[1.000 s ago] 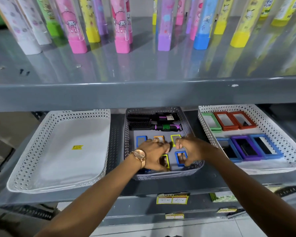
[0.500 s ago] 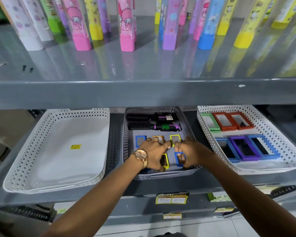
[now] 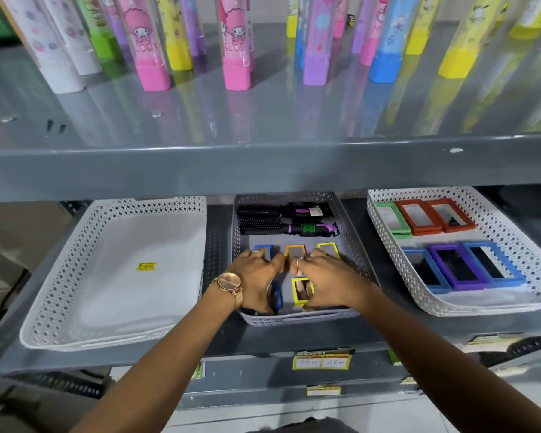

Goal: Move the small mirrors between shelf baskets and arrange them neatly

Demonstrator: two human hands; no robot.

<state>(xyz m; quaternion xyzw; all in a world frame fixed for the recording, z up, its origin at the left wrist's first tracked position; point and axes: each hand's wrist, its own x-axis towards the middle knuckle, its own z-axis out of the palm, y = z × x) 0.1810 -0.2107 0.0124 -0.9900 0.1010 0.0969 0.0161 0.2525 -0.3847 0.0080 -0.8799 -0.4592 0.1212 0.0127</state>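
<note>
Both hands, left (image 3: 256,273) and right (image 3: 320,276), rest palm-down, fingers spread, gripping nothing, on small colour-framed mirrors (image 3: 302,291) in grey perforated basket (image 3: 350,245); nudge gently, keep rows even.

Both forearms are bare, no sleeves showing; a rose-gold wristwatch (image 3: 229,283) with mesh band circles the left wrist, and each hand wears a thin ring

Shop, retail display shelving. Grey metal shelves (image 3: 263,164); upper shelf lined with rows of cartoon-printed tubes (image 3: 235,42) in many colours. Lower shelf carries perforated baskets (image 3: 384,220) of colour-framed mirrors (image 3: 450,267) and hairbrushes (image 3: 281,220). Yellow price sticker (image 3: 146,266) inside left basket; handwritten price labels (image 3: 322,360) along front edge of shelf.
</note>
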